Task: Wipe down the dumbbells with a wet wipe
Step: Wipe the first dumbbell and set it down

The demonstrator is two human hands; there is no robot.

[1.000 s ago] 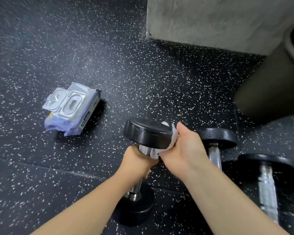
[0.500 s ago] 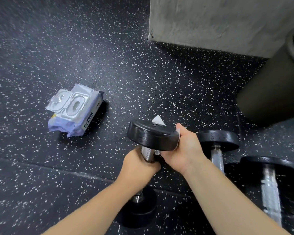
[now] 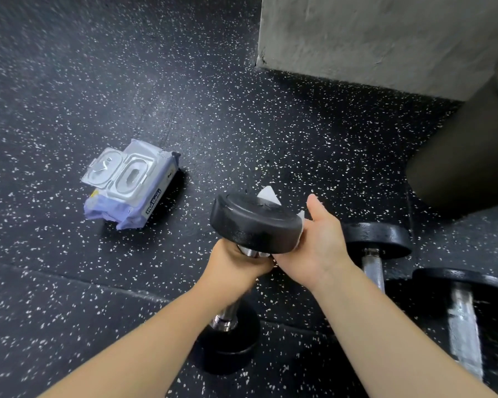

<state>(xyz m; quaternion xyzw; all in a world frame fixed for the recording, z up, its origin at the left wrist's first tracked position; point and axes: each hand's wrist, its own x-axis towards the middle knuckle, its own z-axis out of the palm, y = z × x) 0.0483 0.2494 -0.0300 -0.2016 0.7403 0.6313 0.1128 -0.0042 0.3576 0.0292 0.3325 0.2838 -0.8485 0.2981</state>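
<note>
Black rubber floor [image 3: 69, 81], white speckles, seam running across lower part. Grey concrete block [image 3: 385, 38] top right, standing on floor. Dark cylinder [image 3: 466, 156] at right edge, perhaps foam roller

Speckled rubber floor [image 3: 55, 297]: wipe pack [image 3: 133, 188] lying left; middle dumbbell [image 3: 377, 238], right dumbbell [image 3: 463, 326] lying alongside.

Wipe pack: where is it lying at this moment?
In the head view the wipe pack lies on the speckled floor, left of the dumbbell whose handle the left hand grips.
</note>
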